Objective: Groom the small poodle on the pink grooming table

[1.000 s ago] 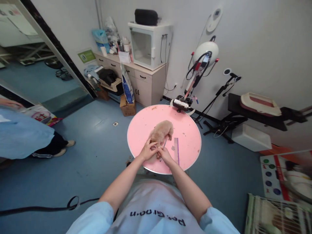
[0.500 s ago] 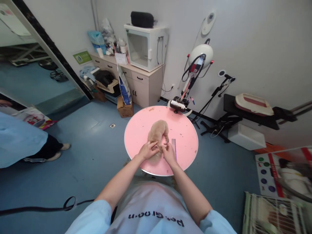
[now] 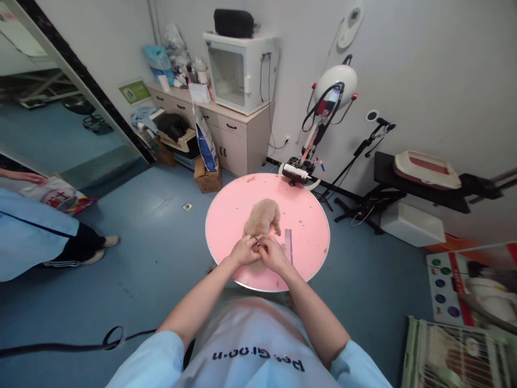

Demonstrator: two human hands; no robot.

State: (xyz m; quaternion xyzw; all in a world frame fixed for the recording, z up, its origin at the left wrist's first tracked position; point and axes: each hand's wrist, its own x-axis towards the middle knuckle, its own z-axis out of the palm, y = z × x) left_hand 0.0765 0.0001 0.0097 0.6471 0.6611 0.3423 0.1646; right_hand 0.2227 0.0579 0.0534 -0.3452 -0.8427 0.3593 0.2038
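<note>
Since 1.0 s ago: thin silver metal tool (image 3: 257, 238) drawn in betw. hands, only tip shows; small tan furry animal (image 3: 262, 217) now lies straighter, mid round pink table top (image 3: 226, 215). L hand (image 3: 244, 251) fingers curled on its rear, prob. to steady it; R hand (image 3: 274, 254) fingers closed on tool; flat purple plastic comb (image 3: 288, 243) just beside R hand, within reach. Count: 1 animal, 1 tool, 1 comb, 2 hands.
</note>
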